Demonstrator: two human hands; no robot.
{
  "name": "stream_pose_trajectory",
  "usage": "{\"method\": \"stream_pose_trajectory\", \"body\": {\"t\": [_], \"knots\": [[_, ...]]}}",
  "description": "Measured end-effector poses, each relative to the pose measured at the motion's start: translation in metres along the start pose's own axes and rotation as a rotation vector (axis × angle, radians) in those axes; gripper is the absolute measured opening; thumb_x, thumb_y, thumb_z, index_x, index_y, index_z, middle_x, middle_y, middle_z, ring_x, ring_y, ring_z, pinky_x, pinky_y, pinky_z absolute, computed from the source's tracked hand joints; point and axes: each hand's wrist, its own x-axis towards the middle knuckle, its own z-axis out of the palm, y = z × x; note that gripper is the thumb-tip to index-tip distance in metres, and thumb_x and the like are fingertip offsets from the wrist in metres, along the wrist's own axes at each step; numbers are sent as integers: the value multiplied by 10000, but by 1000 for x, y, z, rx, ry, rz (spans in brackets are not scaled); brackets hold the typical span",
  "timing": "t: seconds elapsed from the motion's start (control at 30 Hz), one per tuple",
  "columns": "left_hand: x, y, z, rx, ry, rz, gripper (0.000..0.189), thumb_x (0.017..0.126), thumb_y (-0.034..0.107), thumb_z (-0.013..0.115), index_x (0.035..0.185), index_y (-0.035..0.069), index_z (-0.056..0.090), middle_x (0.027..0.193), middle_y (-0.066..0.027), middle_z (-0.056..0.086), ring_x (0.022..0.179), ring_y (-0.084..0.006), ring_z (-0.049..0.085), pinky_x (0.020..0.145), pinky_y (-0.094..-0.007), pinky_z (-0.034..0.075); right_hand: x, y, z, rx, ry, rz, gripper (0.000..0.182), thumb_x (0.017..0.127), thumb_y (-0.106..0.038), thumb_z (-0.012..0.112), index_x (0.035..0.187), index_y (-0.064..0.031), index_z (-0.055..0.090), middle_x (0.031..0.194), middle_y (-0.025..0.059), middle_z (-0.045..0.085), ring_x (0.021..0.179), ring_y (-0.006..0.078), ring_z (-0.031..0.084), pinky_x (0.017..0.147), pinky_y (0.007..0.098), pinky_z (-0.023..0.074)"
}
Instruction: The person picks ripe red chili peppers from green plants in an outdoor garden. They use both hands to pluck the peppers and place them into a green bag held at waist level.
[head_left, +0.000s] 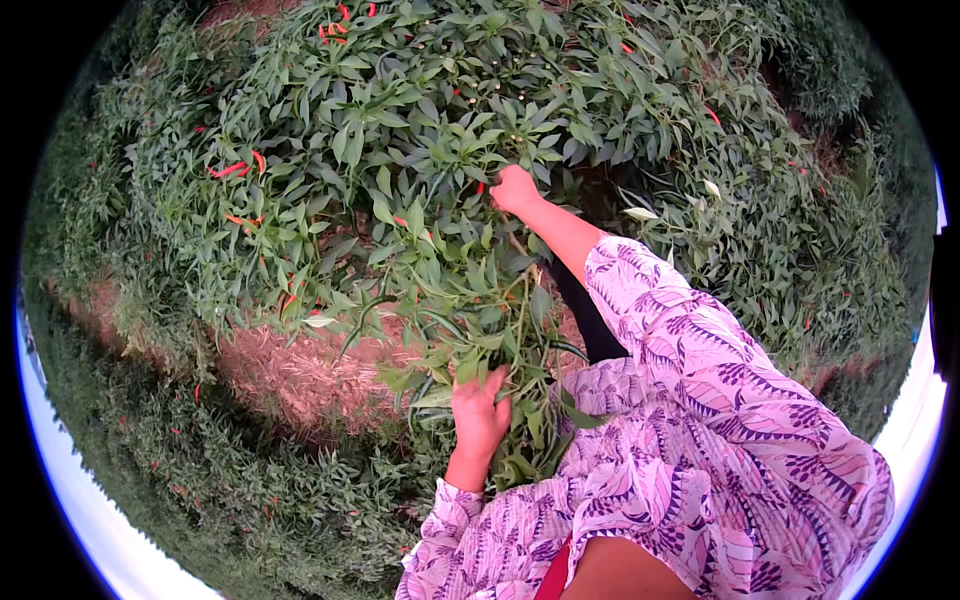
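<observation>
My right hand (516, 189) reaches forward into a leafy chili pepper plant (450, 161). Its fingers are curled, with the tips turned into the leaves, so what they hold is hidden. A red chili (481, 188) hangs just left of it. Nearer my body, my left hand (480, 412) is among the leafy stems of a bent chili branch (517, 330); its fingertips are partly covered by leaves, and its grip is unclear. Long green chilies (442, 324) hang above this hand, another green chili (364, 322) hangs to the left, and one (568, 348) lies right of the stems.
Dense chili plants with scattered red chilies (232, 169) spread ahead and to both sides. Reddish soil with dry straw (315, 375) shows at the left, between the plants ahead and another green row (247, 495). My patterned pink garment (720, 450) fills the lower right.
</observation>
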Motion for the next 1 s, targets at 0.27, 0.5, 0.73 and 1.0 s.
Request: {"method": "stream_pose_trajectory", "body": {"t": [0.27, 0.5, 0.73, 1.0], "knots": [[-4, 0, 0, -53, -55, -32, 397, 516, 37, 526, 911, 84, 542, 720, -82, 537, 673, -252, 524, 708, -350, 380, 41, 11, 34, 74, 216, 82, 271, 572, -92, 651, 804, 6, 550, 761, 122, 567, 566, 223, 568, 531, 337, 437], [10, 2, -12, -27, -91, -10, 429, 497, 36, 529, 925, 71, 526, 682, -89, 503, 627, -246, 490, 646, -335, 375, -22, -17, -33, 534, -59, 213, 170, 718, -113, 531, 833, 11, 531, 692, 66, 581, 454, 88, 449, 449, 228, 375], [33, 37, 2, -50, -69, 105, 241, 513, 38, 503, 751, 15, 532, 644, -100, 474, 653, -250, 488, 640, -337, 383, -54, -99, -63, 694, -377, -242, 190, 737, -31, 385, 902, 12, 469, 816, 110, 552, 669, 111, 516, 583, 229, 403], [51, 60, -2, -166, -205, 149, 152, 500, 21, 501, 650, 0, 482, 703, -150, 477, 739, -283, 475, 678, -372, 385, -21, -133, 8, -714, -592, -501, 224, 566, -239, 621, 735, -99, 577, 750, 71, 569, 734, 231, 546, 616, 333, 432]]}}
